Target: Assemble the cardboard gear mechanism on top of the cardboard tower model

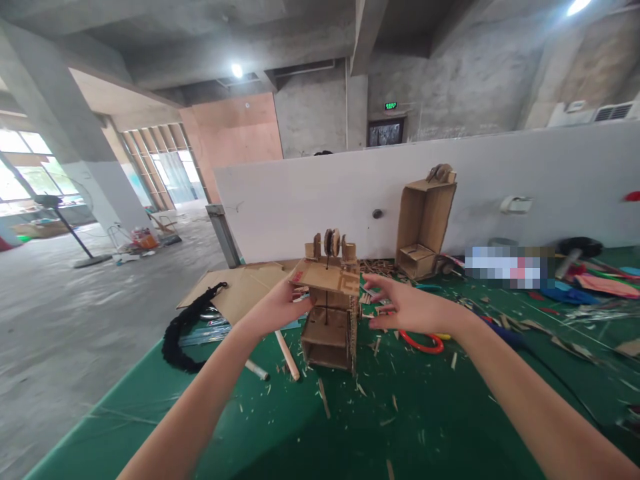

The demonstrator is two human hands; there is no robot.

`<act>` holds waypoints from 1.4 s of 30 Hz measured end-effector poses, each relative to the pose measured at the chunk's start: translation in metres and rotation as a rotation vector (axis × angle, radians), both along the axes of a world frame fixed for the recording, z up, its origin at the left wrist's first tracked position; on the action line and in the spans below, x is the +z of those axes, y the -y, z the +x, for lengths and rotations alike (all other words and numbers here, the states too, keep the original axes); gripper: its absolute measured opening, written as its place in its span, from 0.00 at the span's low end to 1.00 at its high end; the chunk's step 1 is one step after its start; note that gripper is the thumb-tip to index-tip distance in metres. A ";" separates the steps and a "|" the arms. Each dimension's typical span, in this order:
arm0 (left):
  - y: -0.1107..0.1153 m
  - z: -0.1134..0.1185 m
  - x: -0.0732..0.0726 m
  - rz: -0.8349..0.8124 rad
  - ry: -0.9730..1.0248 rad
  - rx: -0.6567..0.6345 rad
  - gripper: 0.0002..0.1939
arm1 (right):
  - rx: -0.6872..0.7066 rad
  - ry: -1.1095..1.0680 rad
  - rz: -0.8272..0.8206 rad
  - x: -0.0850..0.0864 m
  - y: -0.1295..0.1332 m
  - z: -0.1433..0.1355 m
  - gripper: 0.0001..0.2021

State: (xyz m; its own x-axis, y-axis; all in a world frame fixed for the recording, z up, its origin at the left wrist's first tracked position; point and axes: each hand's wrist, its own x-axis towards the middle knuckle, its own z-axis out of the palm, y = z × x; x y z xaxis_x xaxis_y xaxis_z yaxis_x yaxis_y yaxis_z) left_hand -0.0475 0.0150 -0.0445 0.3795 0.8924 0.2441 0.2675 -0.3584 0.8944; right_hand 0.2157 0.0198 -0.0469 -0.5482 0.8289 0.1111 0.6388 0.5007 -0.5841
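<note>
A small cardboard model [326, 343] stands upright on the green table in front of me. It is an open-fronted box with a shelf, a thin dark rod down the middle, and round cardboard discs [331, 242] between two uprights on top. My left hand [280, 303] is at the model's left side, thumb across the front edge and fingers hidden behind it. To the right, my right hand [413, 307] is held just off the model, its fingers spread with nothing in them.
A taller cardboard box [425, 220] stands against the white partition [300, 200]. Flat cardboard [245, 287], a black fuzzy strip [175, 347], a wooden stick [287, 357] and a red ring-shaped handle [425, 345] lie around. Cardboard scraps litter the green table [280, 433]. Tools and coloured materials crowd the right.
</note>
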 end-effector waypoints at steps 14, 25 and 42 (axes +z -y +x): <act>0.013 0.009 0.008 0.137 0.313 0.119 0.19 | -0.107 0.240 0.189 -0.073 -0.036 -0.020 0.11; 0.010 0.021 -0.001 0.151 0.356 0.213 0.19 | 0.020 0.325 0.041 -0.045 -0.026 -0.004 0.11; 0.007 0.007 -0.005 0.029 0.399 0.147 0.30 | -0.004 0.424 -0.094 -0.046 -0.025 -0.003 0.06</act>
State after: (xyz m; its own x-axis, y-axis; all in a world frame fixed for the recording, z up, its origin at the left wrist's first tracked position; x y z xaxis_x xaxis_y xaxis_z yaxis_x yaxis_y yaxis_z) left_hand -0.0404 0.0080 -0.0496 0.1198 0.9203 0.3723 -0.0476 -0.3693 0.9281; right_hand 0.2128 0.0449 -0.0927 -0.5259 0.8268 -0.1995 0.8338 0.4548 -0.3129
